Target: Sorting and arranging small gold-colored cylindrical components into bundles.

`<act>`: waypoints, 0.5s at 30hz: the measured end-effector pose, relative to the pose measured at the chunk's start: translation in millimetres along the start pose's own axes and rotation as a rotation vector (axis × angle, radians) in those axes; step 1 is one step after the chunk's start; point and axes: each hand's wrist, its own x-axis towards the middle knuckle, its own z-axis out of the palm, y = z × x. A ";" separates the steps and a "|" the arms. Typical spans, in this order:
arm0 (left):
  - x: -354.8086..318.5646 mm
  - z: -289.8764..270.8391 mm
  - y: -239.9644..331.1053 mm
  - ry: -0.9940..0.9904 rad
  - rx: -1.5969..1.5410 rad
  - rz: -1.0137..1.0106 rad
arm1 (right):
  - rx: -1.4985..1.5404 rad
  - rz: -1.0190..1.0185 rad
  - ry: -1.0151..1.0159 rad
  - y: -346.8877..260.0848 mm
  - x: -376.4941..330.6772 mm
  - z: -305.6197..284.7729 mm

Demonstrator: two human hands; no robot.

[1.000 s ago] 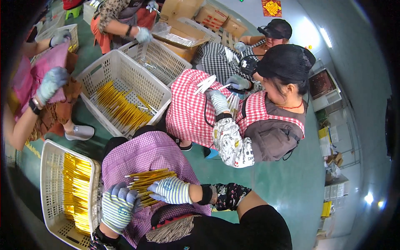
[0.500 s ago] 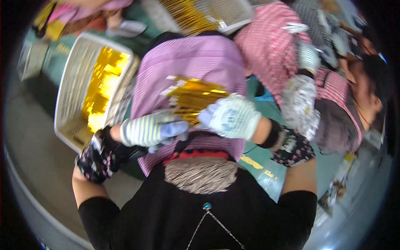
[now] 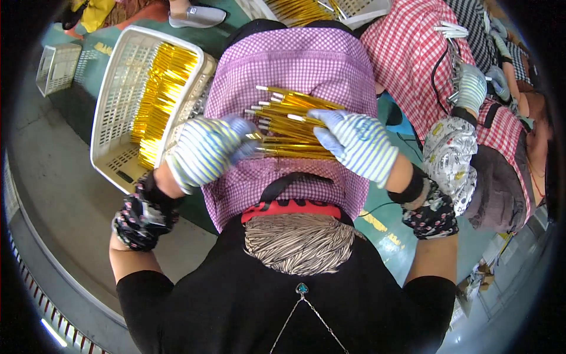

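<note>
On my lap, over a purple checked apron point(image 3: 289, 68), lies a loose bunch of thin gold foil sticks point(image 3: 292, 141) with white tips. My left hand point(image 3: 203, 147), in a striped glove, is closed at the left end of the bunch. A gold stick's end shows at its fingertips, which are slightly blurred. My right hand point(image 3: 362, 144), gloved alike, pinches a white-tipped gold stick point(image 3: 306, 120) between thumb and fingers above the bunch. The far ends of several sticks are hidden under this hand.
To my left a white plastic basket point(image 3: 106, 118) holds many gold sticks point(image 3: 168, 88). Another white basket point(image 3: 371, 9) with gold sticks stands ahead. A co-worker in a red checked apron point(image 3: 401, 41) sits close on my right, gloved hand point(image 3: 470, 88) holding white-ended pieces.
My left hand has moved up and its fingers have closed at the sticks' left ends. My right hand has shifted right and up, with a white-tipped stick showing between its fingers.
</note>
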 end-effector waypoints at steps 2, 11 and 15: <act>14.3 18.4 3.5 -0.113 0.170 0.101 | -0.144 0.023 0.044 -3.4 14.1 1.3; 12.2 55.6 6.3 0.003 0.330 0.115 | -0.249 -0.243 -0.053 -21.7 7.7 43.3; 24.1 43.7 12.6 0.080 0.468 0.242 | -0.301 -0.171 -0.160 -17.1 5.2 41.9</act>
